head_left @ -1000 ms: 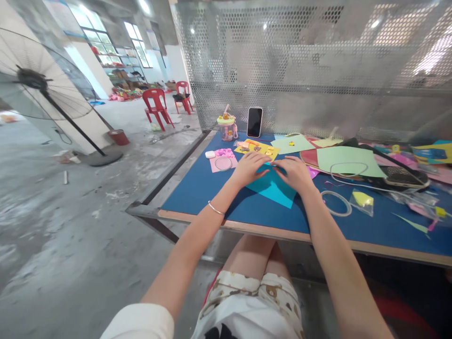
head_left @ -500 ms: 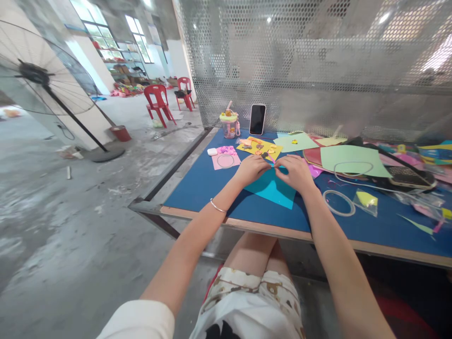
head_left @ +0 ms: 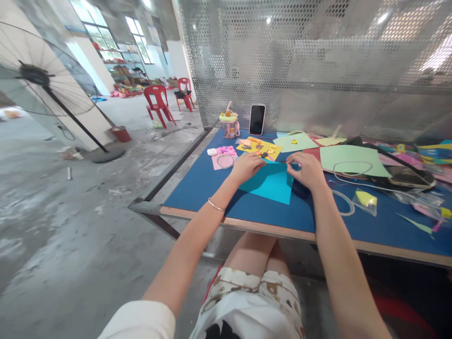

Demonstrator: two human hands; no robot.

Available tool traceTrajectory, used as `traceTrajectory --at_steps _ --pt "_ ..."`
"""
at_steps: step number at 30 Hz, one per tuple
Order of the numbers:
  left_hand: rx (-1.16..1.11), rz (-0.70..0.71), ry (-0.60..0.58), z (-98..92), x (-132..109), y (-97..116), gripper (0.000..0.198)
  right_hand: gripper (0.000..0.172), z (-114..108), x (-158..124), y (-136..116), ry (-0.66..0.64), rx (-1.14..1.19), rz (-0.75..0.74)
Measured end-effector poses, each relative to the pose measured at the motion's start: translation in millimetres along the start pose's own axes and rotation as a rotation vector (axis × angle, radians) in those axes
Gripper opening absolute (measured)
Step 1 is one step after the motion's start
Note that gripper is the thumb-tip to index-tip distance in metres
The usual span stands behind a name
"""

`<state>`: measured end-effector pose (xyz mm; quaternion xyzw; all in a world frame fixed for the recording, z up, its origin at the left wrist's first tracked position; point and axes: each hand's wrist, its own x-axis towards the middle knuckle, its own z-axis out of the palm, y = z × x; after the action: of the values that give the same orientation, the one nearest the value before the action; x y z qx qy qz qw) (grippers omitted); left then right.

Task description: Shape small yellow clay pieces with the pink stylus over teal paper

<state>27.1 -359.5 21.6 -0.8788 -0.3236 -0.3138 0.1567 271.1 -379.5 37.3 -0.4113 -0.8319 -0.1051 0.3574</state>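
A bright blue sheet of paper (head_left: 270, 182) lies on the dark blue tabletop in front of me, its far edge folded or raised. My left hand (head_left: 248, 167) has its fingers closed on the far left part of that edge. At the far right corner, my right hand (head_left: 305, 169) pinches the same sheet between thumb and fingers. Just beyond the hands is a yellow card (head_left: 243, 147) bearing small orange, brown and dark pieces. To the left, a pink card (head_left: 219, 162) carries a clear ring and purple-pink bits.
A phone (head_left: 257, 120) leans against the perforated metal screen beside a lidded cup (head_left: 229, 127). Pale green sheets (head_left: 351, 157), a cable, a clear coil (head_left: 348, 207) and a small bag with yellow stuff (head_left: 366, 200) lie to the right. A fan (head_left: 35, 75) stands left.
My right hand has moved right along the paper's far edge, away from my left hand. The left hand has shifted slightly left, and more of the blue edge shows between them.
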Motion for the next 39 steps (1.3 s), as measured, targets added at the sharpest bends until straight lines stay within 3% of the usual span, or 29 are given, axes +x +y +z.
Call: traceTrajectory --at_steps 6,9,15,19,31,39 --pt "0.005 -0.058 0.126 -1.3 -5.9 -14.1 0.02 0.007 -11.8 -11.2 25.9 0.168 -0.063 0.185" --pt "0.005 -0.071 0.115 -0.5 -7.0 -15.1 0.02 0.01 -11.9 -11.0 20.4 0.241 -0.012 0.187" --pt "-0.013 0.02 0.055 3.1 -4.1 -1.6 0.022 0.015 6.2 0.9 -11.7 0.11 0.061 -0.022" --pt "-0.014 0.029 0.06 3.0 -3.5 1.2 0.023 0.012 12.9 2.5 -11.3 0.081 0.044 -0.046" --pt "0.004 0.005 0.104 0.4 -2.4 -3.6 0.019 0.01 1.9 -5.8 10.9 0.143 0.012 0.053" --pt "-0.014 -0.021 0.125 -2.2 -3.5 -6.0 0.02 0.011 -10.6 -17.3 22.7 0.094 -0.052 0.159"
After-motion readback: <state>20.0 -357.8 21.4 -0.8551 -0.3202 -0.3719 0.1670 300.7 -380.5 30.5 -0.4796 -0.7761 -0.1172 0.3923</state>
